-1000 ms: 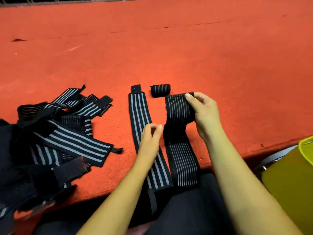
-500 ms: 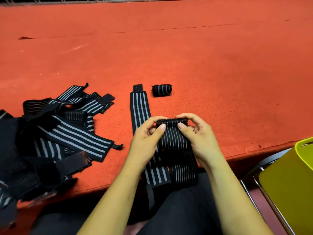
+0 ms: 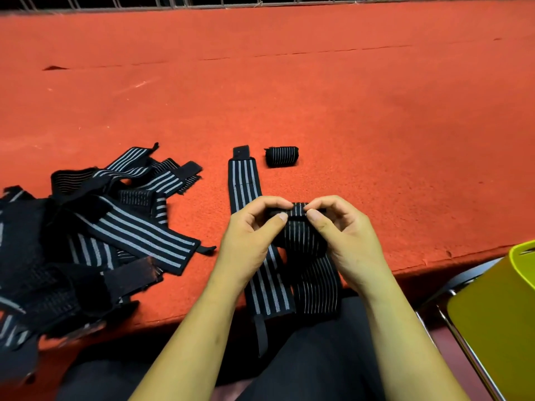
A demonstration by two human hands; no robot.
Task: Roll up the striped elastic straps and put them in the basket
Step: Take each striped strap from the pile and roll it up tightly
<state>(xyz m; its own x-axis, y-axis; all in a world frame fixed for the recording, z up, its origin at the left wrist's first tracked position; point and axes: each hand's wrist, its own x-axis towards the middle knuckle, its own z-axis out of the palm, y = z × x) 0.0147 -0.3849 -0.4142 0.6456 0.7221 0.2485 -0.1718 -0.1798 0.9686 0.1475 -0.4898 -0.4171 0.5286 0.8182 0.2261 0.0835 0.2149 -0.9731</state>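
While only one roll [image 3: 282, 156] lies finished on the red mat [image 3: 347, 111], the task is at an early stage: nothing shows in the yellow-green basket [image 3: 498, 314] at the right edge, whose inside is mostly out of view. Both hands work a second strap [image 3: 314, 273], which runs from the mat's near edge up to a small coil at its far end. The left hand [image 3: 249, 241] and right hand [image 3: 347, 241] each pinch that coil between thumb and curled fingers. Just left of it a flat strap [image 3: 243, 180] waits unrolled, and a tangled pile [image 3: 101, 227] further left is untouched, so most of the rolling and all of the loading appear to remain. A second ago the right hand alone held the strap's far end, nearly stretched out, while the left rested on the flat strap; half a second ago both had begun the coil, and now the thumbs sit closer together.
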